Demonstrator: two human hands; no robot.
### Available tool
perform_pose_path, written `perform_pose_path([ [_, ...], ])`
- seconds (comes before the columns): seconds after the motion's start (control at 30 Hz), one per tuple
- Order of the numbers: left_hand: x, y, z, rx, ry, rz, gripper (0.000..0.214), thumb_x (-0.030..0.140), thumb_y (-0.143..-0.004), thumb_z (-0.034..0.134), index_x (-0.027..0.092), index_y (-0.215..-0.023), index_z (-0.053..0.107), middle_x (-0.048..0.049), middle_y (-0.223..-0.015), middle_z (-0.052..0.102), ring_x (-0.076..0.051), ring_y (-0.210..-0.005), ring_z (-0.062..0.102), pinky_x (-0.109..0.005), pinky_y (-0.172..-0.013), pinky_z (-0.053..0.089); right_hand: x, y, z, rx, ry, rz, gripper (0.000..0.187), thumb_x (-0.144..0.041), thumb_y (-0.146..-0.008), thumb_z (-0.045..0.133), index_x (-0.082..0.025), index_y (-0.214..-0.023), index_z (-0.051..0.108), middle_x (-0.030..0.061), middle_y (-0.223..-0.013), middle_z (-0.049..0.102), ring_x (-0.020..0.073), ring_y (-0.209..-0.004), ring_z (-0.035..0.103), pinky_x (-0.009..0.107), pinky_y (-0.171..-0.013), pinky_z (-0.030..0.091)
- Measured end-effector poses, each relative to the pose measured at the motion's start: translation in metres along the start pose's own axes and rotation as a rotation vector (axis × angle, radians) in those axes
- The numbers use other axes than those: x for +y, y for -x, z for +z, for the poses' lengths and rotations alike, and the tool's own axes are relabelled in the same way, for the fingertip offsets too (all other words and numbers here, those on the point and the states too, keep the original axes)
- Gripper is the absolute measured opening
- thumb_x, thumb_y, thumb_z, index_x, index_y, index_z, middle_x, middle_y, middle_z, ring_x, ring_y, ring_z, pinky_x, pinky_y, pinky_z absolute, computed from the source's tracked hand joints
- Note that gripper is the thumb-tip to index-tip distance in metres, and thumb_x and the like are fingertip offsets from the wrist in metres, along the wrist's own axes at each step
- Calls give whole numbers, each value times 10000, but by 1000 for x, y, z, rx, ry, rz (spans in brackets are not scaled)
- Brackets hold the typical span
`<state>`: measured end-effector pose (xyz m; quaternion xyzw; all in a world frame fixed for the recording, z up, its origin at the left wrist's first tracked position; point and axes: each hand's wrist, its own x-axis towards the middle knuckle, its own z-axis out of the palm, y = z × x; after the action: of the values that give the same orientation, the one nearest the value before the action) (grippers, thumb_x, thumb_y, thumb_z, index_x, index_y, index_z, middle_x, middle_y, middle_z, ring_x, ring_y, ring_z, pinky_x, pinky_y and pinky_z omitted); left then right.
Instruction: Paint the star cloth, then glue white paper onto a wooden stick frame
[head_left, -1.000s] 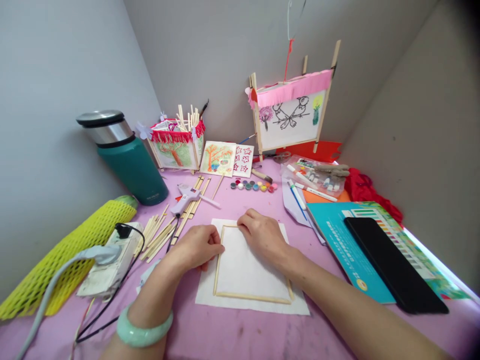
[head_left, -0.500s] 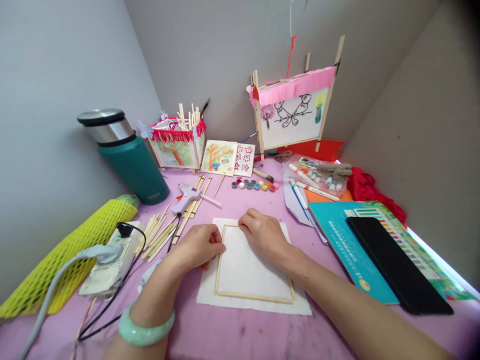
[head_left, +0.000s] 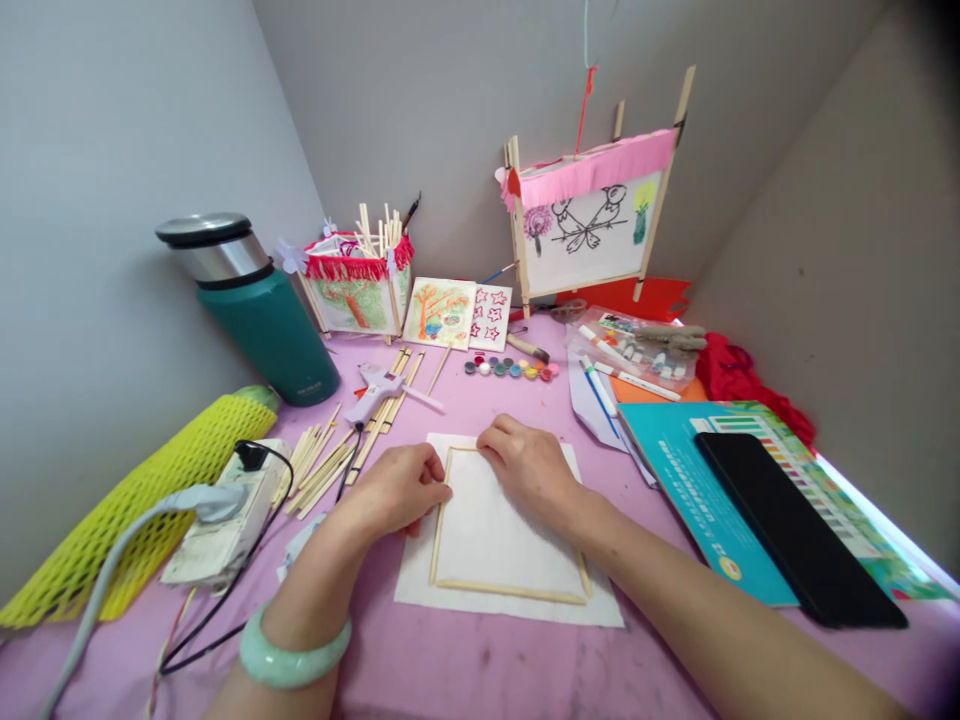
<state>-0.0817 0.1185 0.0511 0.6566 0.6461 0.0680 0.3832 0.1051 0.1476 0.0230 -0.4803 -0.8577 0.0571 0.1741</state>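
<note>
Both the left hand [head_left: 401,487] and the right hand [head_left: 529,465] are on a four-sided wooden-stick frame [head_left: 510,592], which lies flat on a white sheet [head_left: 495,540] on the bench [head_left: 457,675]. The left thumb and forefinger close on the side stick; the right fingers curl over the far stick, tips partly hidden, so I cannot tell whether they pinch or only press.

Holding it well probably calls for light, even pressure straight down either side of the far left corner, so that the thin sticks neither bow nor skew and the sheet lies smooth, its margin showing around the frame.

Beyond, a glue gun [head_left: 377,395] lies over loose wooden sticks [head_left: 322,475]. Farther back, a red-fringed box [head_left: 352,300] holds upright pale sticks [head_left: 381,232] and what seems a dark-handled brush [head_left: 411,210]. Small paint pots [head_left: 512,369] show mixed colours; whether they are lidded is too small to tell. Paint tubes show at a clear plastic pouch [head_left: 679,375]. The teal bottle [head_left: 262,335] is capped, its contents hidden; a yellow mesh sleeve [head_left: 150,500] wraps something green.
</note>
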Motion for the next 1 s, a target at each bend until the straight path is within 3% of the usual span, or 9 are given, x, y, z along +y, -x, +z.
perform_pose_path([
  [0.37, -1, -1, 2, 3, -58, -23, 195, 250, -708, 491, 204, -897, 492, 53, -472, 572, -134, -398, 569, -204, -381, 370, 1, 1, 1, 5, -18, 3, 212, -203, -919, 453, -196, -867, 659, 21, -878, 622, 124, -718, 552, 254, -620, 317],
  [0.63, 1, 0, 1, 12, -19, -13, 178, 239, -688, 506, 213, -862, 474, 62, -530, 560, -124, -383, 565, -203, -352, 376, 0, 1, 1, -2, 0, -7, 210, -198, -921, 443, -196, -894, 652, 33, -896, 624, 136, -728, 559, 259, -623, 330],
  [0.8, -4, -3, 3, 7, 8, 2, 187, 243, -687, 506, 217, -868, 467, 52, -564, 580, -130, -384, 573, -206, -340, 381, -3, 3, -11, 15, -17, -6, 163, -200, -901, 483, -182, -959, 634, 42, -942, 621, 141, -751, 572, 262, -632, 349],
  [0.9, -4, -3, 3, 7, 12, 6, 191, 255, -696, 512, 217, -877, 469, 45, -572, 590, -132, -388, 574, -207, -341, 375, -10, 13, -24, 28, -127, -82, 139, -249, -887, 530, -189, -961, 630, 38, -963, 617, 127, -746, 569, 249, -645, 362],
  [1.0, -3, -1, 2, 2, 11, 14, 188, 261, -699, 524, 216, -873, 467, 52, -522, 572, -135, -389, 571, -205, -347, 378, -24, 30, -32, -123, -255, -235, 149, -341, -857, 584, -204, -832, 639, -1, -834, 624, 106, -674, 550, 233, -612, 353],
])
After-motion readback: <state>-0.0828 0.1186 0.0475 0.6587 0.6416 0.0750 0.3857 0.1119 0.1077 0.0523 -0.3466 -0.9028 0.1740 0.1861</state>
